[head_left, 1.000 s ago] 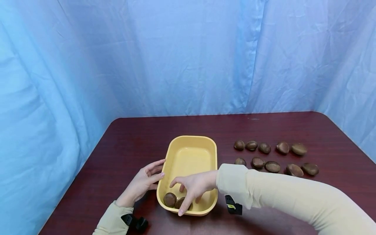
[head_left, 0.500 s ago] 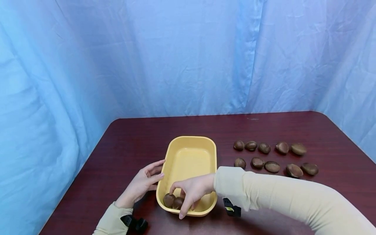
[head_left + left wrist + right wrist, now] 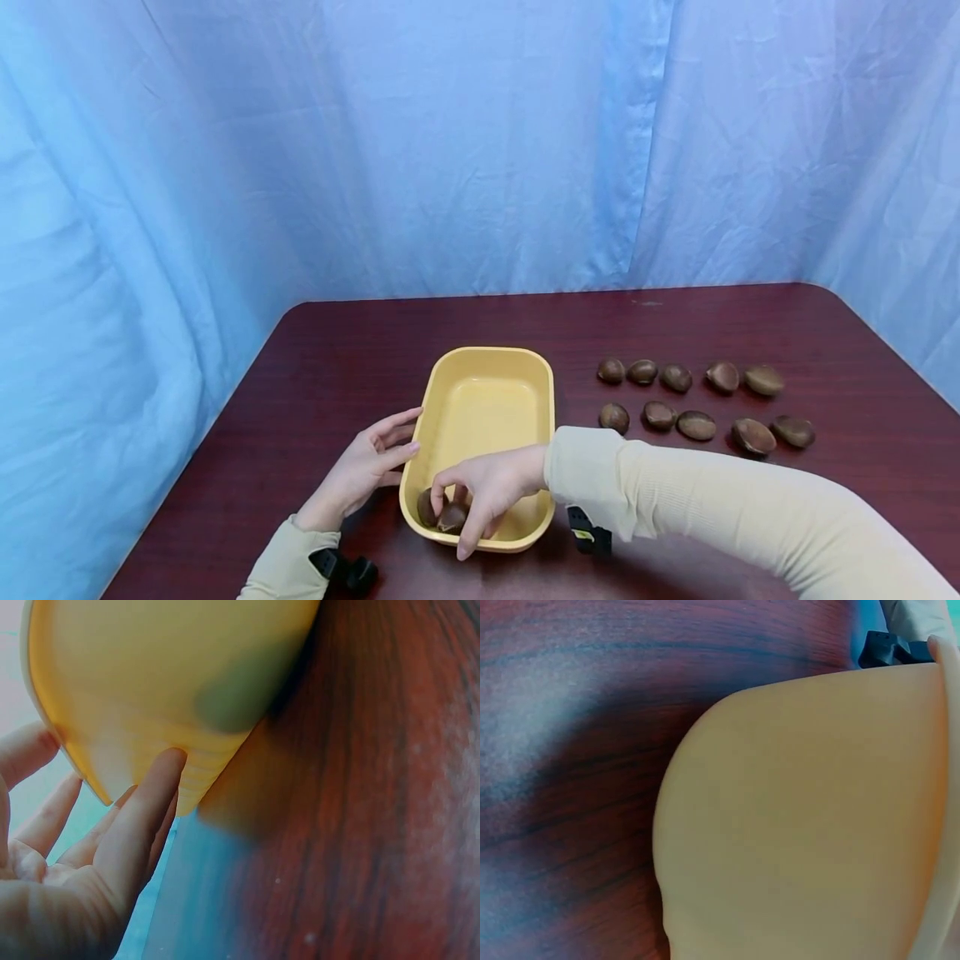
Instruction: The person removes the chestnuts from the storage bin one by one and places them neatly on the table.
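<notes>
In the head view, a yellow plastic tray (image 3: 487, 400) stands on the table. My left hand (image 3: 360, 467) rests against its left wall, fingers fairly straight; in the left wrist view the left hand (image 3: 97, 862) touches rim and outer wall. My right hand (image 3: 491, 487) reaches into the tray's near end. Its index finger curls between two brown chestnuts, one chestnut (image 3: 427, 507) at the left and the other chestnut (image 3: 452, 518) held between finger and thumb. The thumb hangs by the near rim. In the right wrist view the tray's outer wall (image 3: 795, 810) hides the fingers.
Two rows of chestnuts, with a chestnut (image 3: 722, 377) in the back row and a chestnut (image 3: 696, 426) in the front row, lie right of the tray on the dark red table (image 3: 360, 350). Blue curtains (image 3: 480, 150) surround the table. The right sleeve (image 3: 697, 492) crosses its near right.
My right hand has lowered into the near end of the tray, and its index finger has slipped between the two chestnuts, which shifted slightly. The left hand stays put.
</notes>
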Demonstrator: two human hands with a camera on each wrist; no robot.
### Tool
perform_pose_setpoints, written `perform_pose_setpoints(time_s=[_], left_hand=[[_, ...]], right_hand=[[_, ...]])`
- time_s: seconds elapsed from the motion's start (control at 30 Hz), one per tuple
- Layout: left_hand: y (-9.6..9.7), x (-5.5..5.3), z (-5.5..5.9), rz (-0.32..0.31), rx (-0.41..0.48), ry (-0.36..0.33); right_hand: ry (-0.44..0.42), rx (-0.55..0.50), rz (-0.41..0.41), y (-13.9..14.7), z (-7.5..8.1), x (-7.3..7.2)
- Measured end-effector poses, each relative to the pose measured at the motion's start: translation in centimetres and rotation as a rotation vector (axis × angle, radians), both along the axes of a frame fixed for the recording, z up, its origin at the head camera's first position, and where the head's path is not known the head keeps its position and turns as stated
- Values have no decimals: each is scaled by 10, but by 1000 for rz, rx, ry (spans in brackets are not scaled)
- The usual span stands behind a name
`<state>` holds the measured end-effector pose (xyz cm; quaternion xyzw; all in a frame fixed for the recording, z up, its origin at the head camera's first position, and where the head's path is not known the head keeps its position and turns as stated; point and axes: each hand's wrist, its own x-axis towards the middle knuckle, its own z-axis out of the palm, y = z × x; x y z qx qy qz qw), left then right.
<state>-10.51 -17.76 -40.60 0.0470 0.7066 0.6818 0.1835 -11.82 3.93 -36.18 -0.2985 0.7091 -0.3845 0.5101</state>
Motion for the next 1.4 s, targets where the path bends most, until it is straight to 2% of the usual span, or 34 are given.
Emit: perform_pose_setpoints(time_s=[0.23, 0.4, 0.67, 0.87, 0.97, 1.1, 1.23, 1.4], left_hand=[[0, 0, 0, 1, -7, -3], [0, 0, 2, 0, -25, 1], [0, 1, 4, 1, -50, 12], [0, 2, 4, -4, -51, 25], [0, 3, 4, -6, -56, 31], [0, 2, 5, -4, -57, 31], [0, 2, 6, -3, -59, 27], [0, 2, 5, -1, -56, 19]], right_hand=[[51, -41, 0, 2, 4, 4], [50, -69, -50, 7, 8, 5], [25, -122, -146, 26, 26, -8], [-4, -193, -205, 57, 35, -21], [13, -224, -236, 78, 39, -26], [34, -224, -299, 108, 43, -32], [-2, -227, -362, 139, 42, -36], [-42, -217, -398, 173, 40, -36]])
